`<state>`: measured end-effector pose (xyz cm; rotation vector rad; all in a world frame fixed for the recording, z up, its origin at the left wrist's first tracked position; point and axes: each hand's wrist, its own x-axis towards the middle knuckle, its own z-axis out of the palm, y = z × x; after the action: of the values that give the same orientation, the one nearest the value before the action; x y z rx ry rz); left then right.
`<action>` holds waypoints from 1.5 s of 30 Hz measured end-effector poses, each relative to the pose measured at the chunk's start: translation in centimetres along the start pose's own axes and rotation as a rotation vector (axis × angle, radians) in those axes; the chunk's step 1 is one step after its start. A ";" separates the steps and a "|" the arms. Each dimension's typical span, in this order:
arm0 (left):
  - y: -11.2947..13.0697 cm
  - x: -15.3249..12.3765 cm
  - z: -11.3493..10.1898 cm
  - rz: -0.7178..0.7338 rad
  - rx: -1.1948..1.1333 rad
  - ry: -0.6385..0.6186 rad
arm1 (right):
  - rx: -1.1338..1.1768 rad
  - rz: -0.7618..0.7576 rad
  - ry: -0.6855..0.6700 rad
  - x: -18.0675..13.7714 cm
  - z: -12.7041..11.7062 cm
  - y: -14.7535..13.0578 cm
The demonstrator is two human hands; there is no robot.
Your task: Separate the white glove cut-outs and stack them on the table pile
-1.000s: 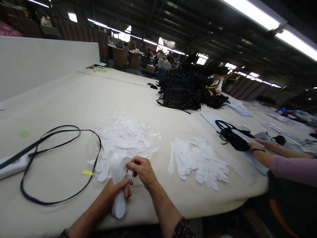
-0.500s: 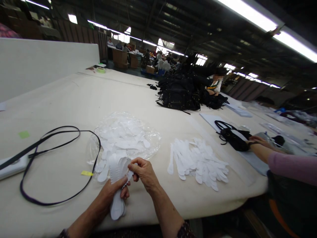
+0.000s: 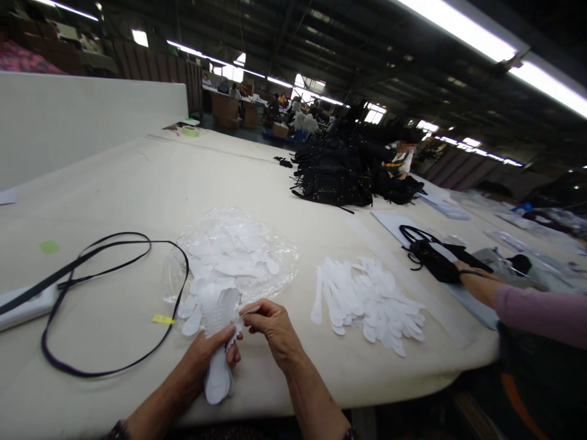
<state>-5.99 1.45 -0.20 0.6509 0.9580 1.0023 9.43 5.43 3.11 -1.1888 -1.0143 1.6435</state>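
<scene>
My left hand (image 3: pixel 212 354) grips a bundle of white flat strips (image 3: pixel 218 379) with rounded ends and notched edges, low over the table's near side. The upper ends of the bundle fan out above my thumb. Just right of them, my right hand (image 3: pixel 268 324) pinches a small white end (image 3: pixel 249 310) between thumb and fingers; whether it belongs to a single strip I cannot tell. Behind my hands a clear plastic bag (image 3: pixel 284 253) lies with many similar strips (image 3: pixel 229 241) in and on it. To the right rests a loose heap of white strips (image 3: pixel 367 299).
A black cord (image 3: pixel 110 370) loops over the table at left, near a yellow sticker (image 3: pixel 163 319) and a white device (image 3: pixel 32 308). Black bags (image 3: pixel 334 177) are piled at the back. At right, a co-worker's arm (image 3: pixel 527 305) reaches to a black bag (image 3: pixel 431 260).
My right hand has moved slightly right and down, away from the bundle, with the white end in its pinch. The left hand stays almost in place. The co-worker's hand has shifted at the black bag.
</scene>
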 end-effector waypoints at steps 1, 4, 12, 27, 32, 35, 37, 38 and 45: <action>-0.1 0.1 -0.1 0.003 0.003 -0.003 | -0.012 -0.004 -0.006 0.1 0.1 -0.1; -0.6 0.4 -0.3 0.015 0.027 -0.038 | -0.051 -0.014 -0.001 0.4 0.3 -0.3; -1.4 0.7 -0.6 0.022 0.114 -0.069 | -0.034 -0.017 0.059 1.0 1.1 0.6; -0.2 0.1 -0.4 -0.029 0.089 0.026 | -0.107 -0.230 0.211 0.0 0.6 0.7; -0.5 0.3 -0.7 -0.049 0.034 0.034 | -0.148 -0.226 0.266 0.4 -4.3 -2.0; -1.1 0.6 -1.0 -0.013 0.042 -0.028 | -0.236 -0.210 0.299 1.1 -8.7 -4.4; -1.4 0.8 -1.1 0.020 0.010 -0.049 | -0.368 -0.184 0.319 1.8 -11.6 -5.9; -1.5 0.9 -1.2 0.027 -0.001 -0.051 | -0.459 -0.166 0.325 2.2 -12.9 -6.6; -0.7 0.3 -0.2 0.048 -0.004 -0.026 | -0.820 -0.123 0.476 4.0 -18.2 -9.3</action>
<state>-5.83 1.40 -1.01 0.6843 0.9212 1.0361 27.90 14.45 6.66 -1.8790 -1.4461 0.7602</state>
